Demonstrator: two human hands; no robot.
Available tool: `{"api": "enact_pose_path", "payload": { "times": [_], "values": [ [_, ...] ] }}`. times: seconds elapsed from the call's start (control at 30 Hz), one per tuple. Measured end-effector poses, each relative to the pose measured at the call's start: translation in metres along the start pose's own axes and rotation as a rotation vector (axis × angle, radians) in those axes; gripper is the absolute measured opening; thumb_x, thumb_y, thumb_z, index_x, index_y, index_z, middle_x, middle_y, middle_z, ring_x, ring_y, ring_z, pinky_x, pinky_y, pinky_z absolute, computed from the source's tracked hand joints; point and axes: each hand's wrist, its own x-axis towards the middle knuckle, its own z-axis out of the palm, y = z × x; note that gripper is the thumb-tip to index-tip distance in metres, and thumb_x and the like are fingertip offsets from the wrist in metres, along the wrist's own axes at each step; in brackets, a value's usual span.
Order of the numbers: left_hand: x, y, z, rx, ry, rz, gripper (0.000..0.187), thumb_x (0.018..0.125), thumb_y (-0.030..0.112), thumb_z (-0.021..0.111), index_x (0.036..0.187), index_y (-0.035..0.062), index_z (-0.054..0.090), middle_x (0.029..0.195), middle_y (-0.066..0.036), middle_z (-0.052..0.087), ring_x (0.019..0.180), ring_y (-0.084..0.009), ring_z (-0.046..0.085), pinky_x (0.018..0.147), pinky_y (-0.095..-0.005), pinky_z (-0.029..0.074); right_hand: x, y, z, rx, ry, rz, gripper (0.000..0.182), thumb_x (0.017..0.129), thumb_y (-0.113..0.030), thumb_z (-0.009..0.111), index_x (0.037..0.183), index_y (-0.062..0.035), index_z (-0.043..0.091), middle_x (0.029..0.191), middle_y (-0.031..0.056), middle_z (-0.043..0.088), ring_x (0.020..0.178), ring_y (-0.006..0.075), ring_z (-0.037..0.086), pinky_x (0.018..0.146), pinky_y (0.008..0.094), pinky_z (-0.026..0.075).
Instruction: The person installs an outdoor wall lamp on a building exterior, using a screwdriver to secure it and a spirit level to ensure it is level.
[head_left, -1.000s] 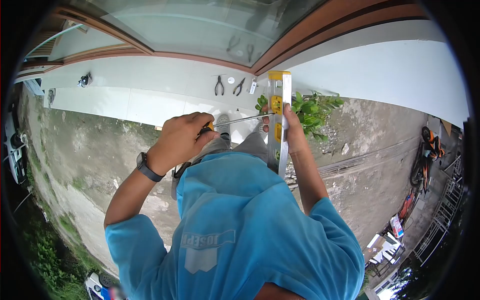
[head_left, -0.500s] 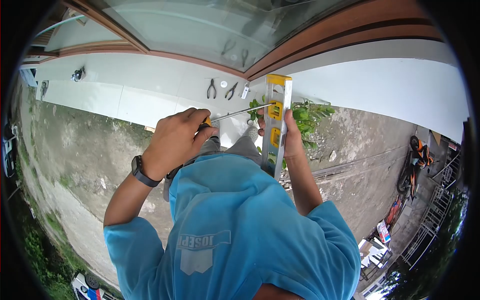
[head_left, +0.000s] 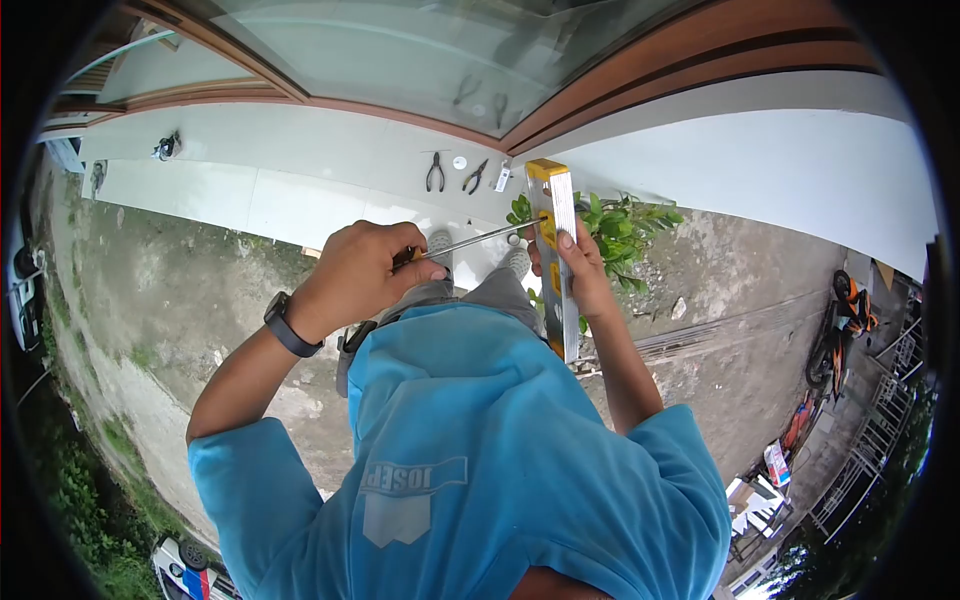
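Silver spirit level (head_left: pixel 570 315) with yellow fittings (head_left: pixel 547 229), grasped in the right hand (head_left: pixel 586 272). The left hand (head_left: pixel 366 268) clenches a screwdriver (head_left: pixel 480 239), its shaft reaching one fitting.

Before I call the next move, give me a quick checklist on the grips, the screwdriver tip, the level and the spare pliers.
1. Left hand closed on screwdriver: ok.
2. Right hand holding level: ok.
3. Shaft directed at the level's upper yellow insert: ok.
4. Tip seated in a screw or slot: cannot tell, too small.
5. Bubble readable: cannot tell.
6. Both pliers lying on the ledge, out of the hands: ok.
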Motion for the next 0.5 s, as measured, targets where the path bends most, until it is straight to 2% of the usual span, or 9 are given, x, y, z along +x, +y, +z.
{"api": "enact_pose_path", "payload": {
  "times": [0.1, 0.3, 0.4, 0.5],
  "values": [
    [0.004, -0.015, 0.009, 0.183, 0.232, 0.194, 0.028, 0.083, 0.028, 0.08, 0.092, 0.0066, 0.064, 0.074, -0.007, 0.066, 0.063, -0.0256, 0.062, 0.058, -0.0346, 0.048, -0.007, 0.01, 0.005, 0.113, -0.006, 0.091, 0.05, 0.102, -0.038, 0.058, 0.142, -0.0103, 0.048, 0.112, 0.0088, 0.064, 0.084, 0.013, 0.059, 0.072, 0.0297, 0.051],
    [0.003, -0.026, 0.024, 0.439, 0.224, 0.245, 0.031, 0.084, 0.03, 0.078, 0.097, 0.0086, 0.061, 0.078, -0.005, 0.064, 0.071, -0.0255, 0.063, 0.063, -0.0374, 0.05, -0.005, 0.027, 0.009, 0.113, 0.07, 0.156, 0.046, 0.103, -0.036, 0.058, 0.141, -0.0114, 0.05, 0.109, 0.0075, 0.065, 0.082, 0.0126, 0.059, 0.069, 0.0287, 0.052],
    [0.006, -0.04, 0.041, 0.44, 0.254, 0.233, 0.03, 0.086, 0.03, 0.077, 0.099, 0.0085, 0.061, 0.081, -0.006, 0.066, 0.071, -0.0263, 0.063, 0.063, -0.0393, 0.051, 0.007, 0.036, 0.002, 0.109, 0.068, 0.232, 0.047, 0.103, -0.036, 0.058, 0.142, -0.0123, 0.049, 0.108, 0.0069, 0.065, 0.082, 0.0126, 0.059, 0.068, 0.0286, 0.052],
    [0.018, -0.08, 0.066, 0.142, 0.209, 0.05, 0.03, 0.091, 0.031, 0.074, 0.098, 0.0059, 0.06, 0.077, -0.008, 0.065, 0.065, -0.0281, 0.063, 0.059, -0.0401, 0.049, 0.043, 0.054, -0.007, 0.041, 0.094, 0.346, 0.051, 0.101, -0.035, 0.061, 0.145, -0.0145, 0.045, 0.11, 0.0063, 0.064, 0.084, 0.0128, 0.059, 0.067, 0.0292, 0.052]
  ]
}}
